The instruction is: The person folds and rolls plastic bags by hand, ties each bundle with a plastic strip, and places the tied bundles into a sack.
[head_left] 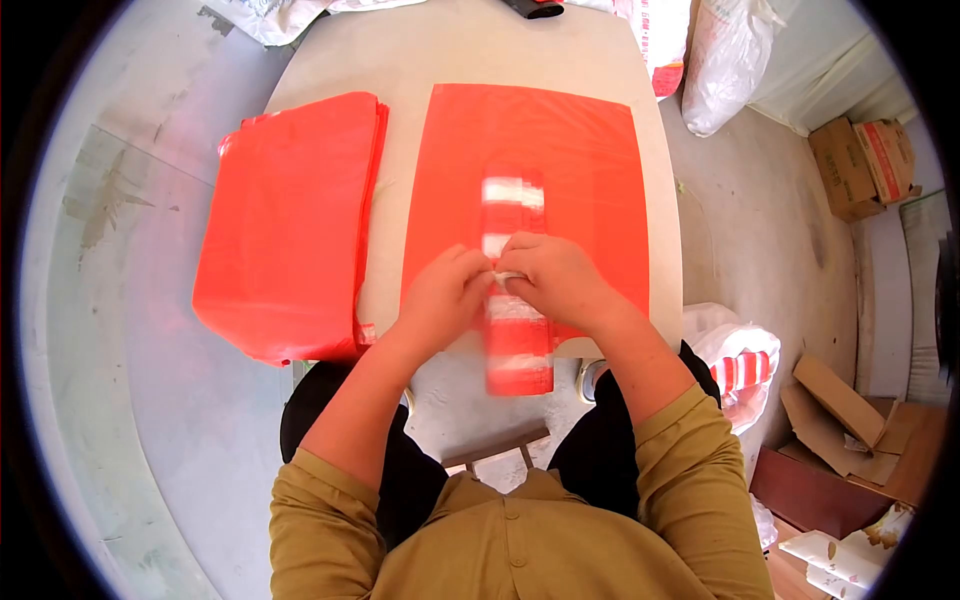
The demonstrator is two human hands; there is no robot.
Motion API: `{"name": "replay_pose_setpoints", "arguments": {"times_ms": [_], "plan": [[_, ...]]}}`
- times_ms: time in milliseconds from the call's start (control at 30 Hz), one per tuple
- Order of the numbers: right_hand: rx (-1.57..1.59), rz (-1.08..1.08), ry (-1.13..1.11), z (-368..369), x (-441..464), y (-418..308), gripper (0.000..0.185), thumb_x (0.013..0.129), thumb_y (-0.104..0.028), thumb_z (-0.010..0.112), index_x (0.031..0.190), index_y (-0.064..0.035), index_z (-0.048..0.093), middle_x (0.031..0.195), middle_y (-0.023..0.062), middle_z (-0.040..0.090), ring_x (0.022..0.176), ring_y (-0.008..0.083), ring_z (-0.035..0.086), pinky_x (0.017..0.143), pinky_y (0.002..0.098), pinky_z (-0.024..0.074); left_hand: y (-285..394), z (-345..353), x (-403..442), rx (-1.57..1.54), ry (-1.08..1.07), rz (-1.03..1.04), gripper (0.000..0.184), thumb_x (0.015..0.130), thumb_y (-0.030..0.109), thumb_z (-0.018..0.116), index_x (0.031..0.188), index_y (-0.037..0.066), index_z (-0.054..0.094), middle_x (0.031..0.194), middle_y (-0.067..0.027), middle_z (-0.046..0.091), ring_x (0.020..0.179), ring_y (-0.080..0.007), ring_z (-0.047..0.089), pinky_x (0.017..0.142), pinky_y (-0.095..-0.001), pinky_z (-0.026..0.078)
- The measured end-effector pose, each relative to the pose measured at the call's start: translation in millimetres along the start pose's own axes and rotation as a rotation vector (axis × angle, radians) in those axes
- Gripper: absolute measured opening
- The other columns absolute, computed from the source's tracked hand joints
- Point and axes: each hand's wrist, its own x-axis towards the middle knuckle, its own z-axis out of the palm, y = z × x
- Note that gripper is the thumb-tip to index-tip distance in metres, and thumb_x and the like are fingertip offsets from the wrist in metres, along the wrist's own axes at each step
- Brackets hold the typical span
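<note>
A long folded bundle of red-and-white striped plastic bags (518, 350) is in front of me, its near end sticking out past the table edge and blurred. My left hand (450, 288) is closed in a pinch at the bundle's middle, on its left side. From the right, my right hand (555, 275) is also closed there, fingertips almost meeting the left ones. A small whitish strip (507, 277) shows at the right fingers; its exact form is unclear. Beneath the bundle lies a flat red plastic sheet (585, 150).
A thick stack of red plastic sheets (285, 215) lies on the left of the pale table (400, 50). On the floor at right are a clear bag of striped bundles (742, 370), an open cardboard box (850, 430) and stacked cartons (862, 165). A white sack (728, 60) stands behind.
</note>
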Motion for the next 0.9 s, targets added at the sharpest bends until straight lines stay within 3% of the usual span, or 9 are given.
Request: {"name": "replay_pose_setpoints", "arguments": {"times_ms": [67,267,367,467,567,900], "plan": [[-0.125,-0.005,-0.013,-2,0,-4,0.009,0.082,-0.008,0.071,0.092,-0.0083,0.07,0.09,0.0079,0.063,0.085,0.0308,0.065,0.071,0.0421,0.0538,-3,0,1,-0.03,-0.033,-0.033,0.008,0.1,0.007,0.063,0.103,0.0,0.065,0.092,-0.011,0.059,0.084,-0.0238,0.059,0.076,-0.0341,0.049],[-0.307,-0.124,0.049,5,-1,-3,0.008,0.085,-0.015,0.072,0.091,-0.0098,0.071,0.089,0.007,0.065,0.082,0.0287,0.065,0.073,0.043,0.054,-4,-5,2,-0.182,-0.069,-0.198,0.009,0.103,0.007,0.06,0.103,-0.001,0.065,0.089,-0.0063,0.065,0.083,-0.0162,0.059,0.076,-0.0315,0.049],[-0.304,-0.169,0.115,5,-2,0,0.013,0.082,-0.011,0.075,0.094,-0.0107,0.072,0.092,0.0035,0.066,0.082,0.0264,0.064,0.073,0.0405,0.0537,1,-10,3,-0.302,-0.061,-0.265,0.008,0.1,0.006,0.061,0.103,-0.001,0.065,0.088,-0.01,0.067,0.082,-0.0206,0.062,0.076,-0.0328,0.05],[-0.286,-0.17,0.159,5,-3,2,0.012,0.081,-0.008,0.075,0.093,-0.01,0.072,0.096,0.0026,0.067,0.083,0.0253,0.063,0.073,0.0389,0.0535,-7,-13,5,0.12,-0.025,-0.182,0.008,0.098,0.007,0.063,0.098,-0.001,0.064,0.091,-0.0158,0.067,0.083,-0.0303,0.064,0.076,-0.0379,0.052],[-0.286,-0.149,0.204,5,-7,6,0.004,0.082,-0.007,0.073,0.086,-0.0078,0.071,0.096,0.0035,0.068,0.084,0.0253,0.063,0.073,0.0386,0.0532,-28,-1,3,0.411,0.112,0.049,0.014,0.092,0.012,0.066,0.088,-0.001,0.062,0.087,-0.0192,0.064,0.084,-0.0383,0.064,0.072,-0.0463,0.051],[-0.25,0.003,0.165,1,-10,3,0.014,0.08,-0.01,0.07,0.068,-0.0044,0.065,0.085,0.0073,0.06,0.082,0.0281,0.061,0.069,0.0425,0.052,-9,-8,4,0.429,0.071,-0.001,0.025,0.092,0.021,0.068,0.076,0.001,0.067,0.079,-0.0172,0.062,0.081,-0.0371,0.063,0.071,-0.0486,0.052]]}}
